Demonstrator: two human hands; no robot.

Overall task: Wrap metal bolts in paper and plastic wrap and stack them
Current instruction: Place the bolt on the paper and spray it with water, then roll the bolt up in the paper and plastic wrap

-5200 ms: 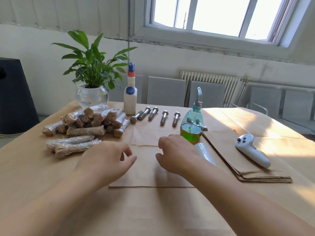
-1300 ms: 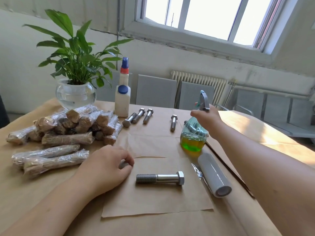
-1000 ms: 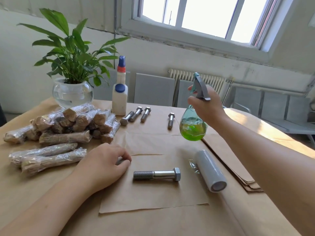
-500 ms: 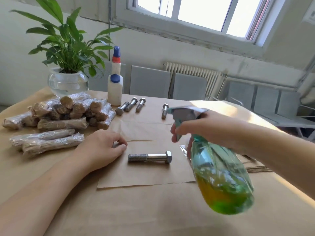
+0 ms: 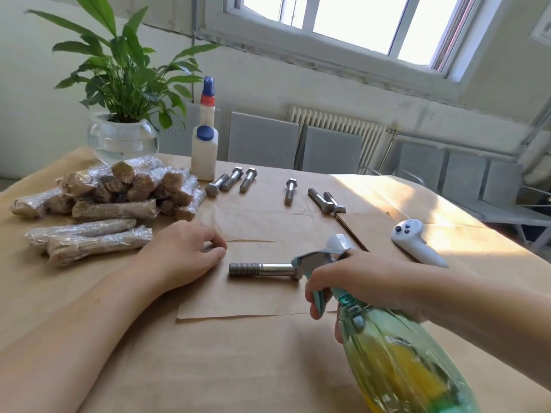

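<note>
Brown paper covers the whole counter [image 5: 268,368], and a smaller paper sheet [image 5: 256,296] lies flat on it near the front edge. One bolt [image 5: 262,269] lies on its side in the middle of that sheet, threads to the left, so it looks ready to be rolled up. The left hand [image 5: 182,254] rests on the sheet's left edge with its fingers loosely bent and nothing in it, likely to keep the paper from sliding. The right hand [image 5: 366,284] is wrapped around the neck of a spray bottle [image 5: 396,362], with fingers curled over the trigger. The bottle is tipped so its nozzle points at the bolt's head, which looks like the person means to wet the bolt or the paper before wrapping. Toward the far edge, spare bolts [image 5: 235,181] lie in a row, easy to reach one by one. At the far left corner sits a stack of wrapped bolts [image 5: 125,189], and two more wrapped ones [image 5: 89,239] lie just in front of it. A glue bottle [image 5: 204,153] and a potted plant [image 5: 122,120] stand behind the stack. A white controller [image 5: 414,242] lies by the right edge, well apart from the work.
</note>
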